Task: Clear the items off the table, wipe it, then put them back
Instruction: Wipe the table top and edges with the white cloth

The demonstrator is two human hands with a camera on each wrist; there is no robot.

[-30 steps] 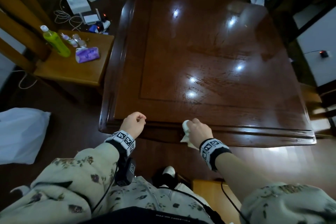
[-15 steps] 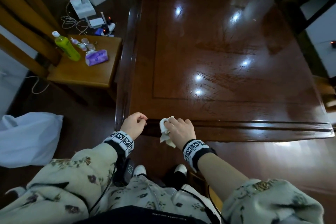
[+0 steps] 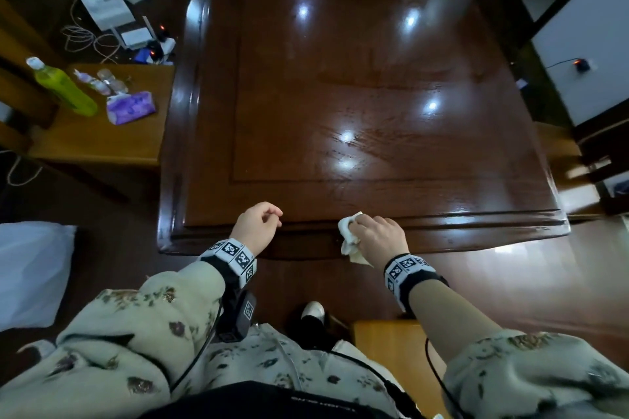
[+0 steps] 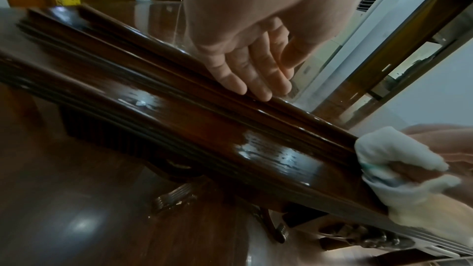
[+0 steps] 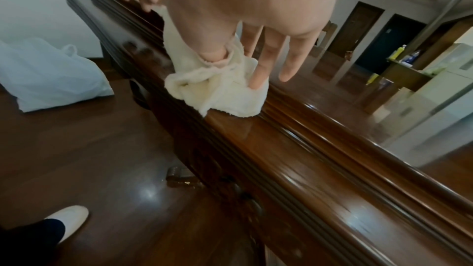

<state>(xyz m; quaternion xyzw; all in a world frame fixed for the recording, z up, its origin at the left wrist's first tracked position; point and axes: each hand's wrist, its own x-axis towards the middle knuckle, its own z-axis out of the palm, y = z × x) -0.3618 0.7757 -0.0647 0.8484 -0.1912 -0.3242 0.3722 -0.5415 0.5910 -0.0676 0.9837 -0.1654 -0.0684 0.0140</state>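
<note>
Dark polished wood fills the head view: the worktop (image 3: 374,85) lies bare for wiping, its bottle (image 3: 61,87) and tissue pack (image 3: 131,108) parked on a side chair (image 3: 102,143). From the left wrist, the left hand (image 4: 245,52) rests loosely curled, grasping nothing, fingertips steadying on the rim. From the right wrist, the right hand (image 5: 245,27) grasps a bunched cloth (image 5: 217,88), thumb tucked in it, pressing it onto the edge moulding.

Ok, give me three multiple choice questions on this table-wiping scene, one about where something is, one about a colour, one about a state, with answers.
1. Where is the green bottle?
A. on the table
B. on the chair seat
C. on the floor

2. What colour is the tissue pack?
A. purple
B. red
C. black

3. What is the right hand doing?
A. hanging idle
B. holding the bottle
C. holding a white cloth at the table edge

Answers: B, it stands on the chair left of the table; A, its wrapper is purple; C, the cloth is bunched under its fingers on the edge moulding.
</note>
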